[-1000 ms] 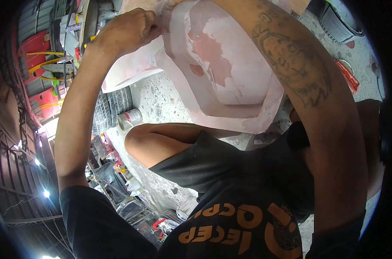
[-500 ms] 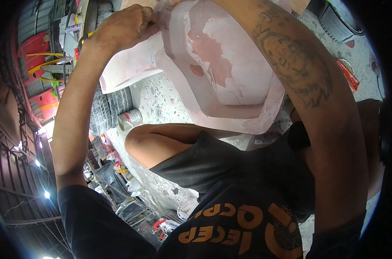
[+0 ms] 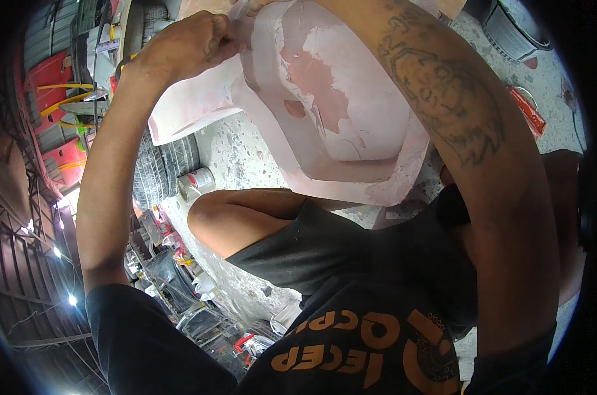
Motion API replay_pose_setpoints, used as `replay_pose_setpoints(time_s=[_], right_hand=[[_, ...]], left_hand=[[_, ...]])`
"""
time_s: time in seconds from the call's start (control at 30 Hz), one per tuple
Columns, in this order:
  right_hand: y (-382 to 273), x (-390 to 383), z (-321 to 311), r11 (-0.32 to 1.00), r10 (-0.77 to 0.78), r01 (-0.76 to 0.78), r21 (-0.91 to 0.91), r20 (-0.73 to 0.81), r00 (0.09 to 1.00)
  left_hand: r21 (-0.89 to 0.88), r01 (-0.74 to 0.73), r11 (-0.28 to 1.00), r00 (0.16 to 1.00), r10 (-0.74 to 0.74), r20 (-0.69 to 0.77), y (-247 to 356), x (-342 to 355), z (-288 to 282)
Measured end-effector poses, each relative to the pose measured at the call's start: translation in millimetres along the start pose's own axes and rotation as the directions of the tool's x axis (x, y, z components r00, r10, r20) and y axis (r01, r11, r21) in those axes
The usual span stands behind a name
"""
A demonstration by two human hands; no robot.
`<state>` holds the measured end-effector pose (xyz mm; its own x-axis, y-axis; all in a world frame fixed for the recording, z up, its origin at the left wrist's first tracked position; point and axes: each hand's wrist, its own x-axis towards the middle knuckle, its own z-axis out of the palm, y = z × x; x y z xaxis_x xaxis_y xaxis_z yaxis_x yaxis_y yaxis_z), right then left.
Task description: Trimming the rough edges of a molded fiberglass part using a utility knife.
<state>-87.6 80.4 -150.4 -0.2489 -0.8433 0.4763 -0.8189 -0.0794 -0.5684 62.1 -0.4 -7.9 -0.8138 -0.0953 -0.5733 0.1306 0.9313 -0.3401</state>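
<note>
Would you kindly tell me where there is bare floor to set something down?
Speckled floor shows between the tires, metal can, pale molded panel and left knee. Beside the left sleeve, mixed clutter crowds the ground.

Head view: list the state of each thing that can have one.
Left hand, fingers curled beside the panel; any grip hidden
Right hand, mostly cut off by the top edge; grip unclear
Molded panel, surface patchy, pale and pink
Ceiling lamp, lit
Left knee, bent
</note>
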Motion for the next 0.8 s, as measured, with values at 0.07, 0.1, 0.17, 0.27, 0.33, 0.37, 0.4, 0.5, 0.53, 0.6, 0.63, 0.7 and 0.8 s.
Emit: replay_pose_setpoints(time_s=[0.07,0.1,0.17,0.27,0.33,0.37,0.4,0.5,0.53,0.6,0.63,0.7,0.8], right_hand=[[5.7,-0.2,0.0,1.0,-0.018,0.018,0.001,0.014,1.0],[5.4,1.2,0.2,1.0,-0.02,0.02,0.003,0.012,1.0],[5.7,2.0,-0.1,1.0,-0.022,0.022,-0.003,0.018,1.0],[0.9,1.6,0.7,1.0,-0.006,0.006,-0.014,-0.01,1.0],[0.2,-1.1,-3.6,1.0,0.006,-0.006,-0.006,0.002,1.0],[-0.5,-2.5,-5.7,1.0,0.015,-0.015,0.004,0.011,1.0],[-1.0,0.9,-1.1,1.0,0.007,-0.007,0.015,0.006,1.0],[-2.1,4.8,3.3,1.0,-0.022,0.022,0.017,0.0,1.0],[2.2,2.1,0.3,1.0,-0.02,0.02,0.006,-0.001,1.0],[4.9,0.0,-1.6,1.0,-0.018,0.018,-0.001,-0.003,1.0],[3.0,1.0,-0.4,1.0,-0.013,0.013,-0.007,-0.003,1.0],[1.9,1.9,1.0,1.0,-0.007,0.007,-0.012,-0.005,1.0],[4.5,1.4,2.3,1.0,-0.025,0.025,-0.003,-0.015,1.0]], left_hand=[[0.039,-0.011,0.999,1.0,0.012,-0.024,7.2,-2.4,-4.5],[0.035,-0.029,0.999,1.0,0.029,0.0,8.0,-6.5,-6.5],[0.032,-0.046,0.998,0.999,0.046,0.024,2.8,-6.5,-3.2],[0.01,-0.157,0.988,0.981,0.157,-0.114,-15.3,0.9,11.2],[-0.065,-0.089,0.994,0.993,0.083,-0.089,-12.7,5.5,9.9],[-0.067,-0.092,0.994,0.992,0.086,-0.092,-11.6,5.7,9.3],[-0.044,-0.108,0.993,0.992,0.105,-0.069,-12.0,0.9,7.9],[-0.011,-0.118,0.993,0.992,0.118,-0.046,-4.3,-11.5,5.0],[-0.005,-0.125,0.992,0.991,0.124,-0.058,2.0,-11.9,1.7],[-0.01,-0.086,0.996,0.996,0.086,-0.028,10.2,-13.8,-3.9],[-0.012,-0.037,0.999,0.999,0.037,0.011,12.1,-15.7,-4.4],[-0.026,-0.053,0.998,0.998,0.053,-0.015,11.8,-20.3,-4.7],[-0.043,-0.044,0.998,0.999,0.045,0.03,20.0,-23.1,-11.6]])
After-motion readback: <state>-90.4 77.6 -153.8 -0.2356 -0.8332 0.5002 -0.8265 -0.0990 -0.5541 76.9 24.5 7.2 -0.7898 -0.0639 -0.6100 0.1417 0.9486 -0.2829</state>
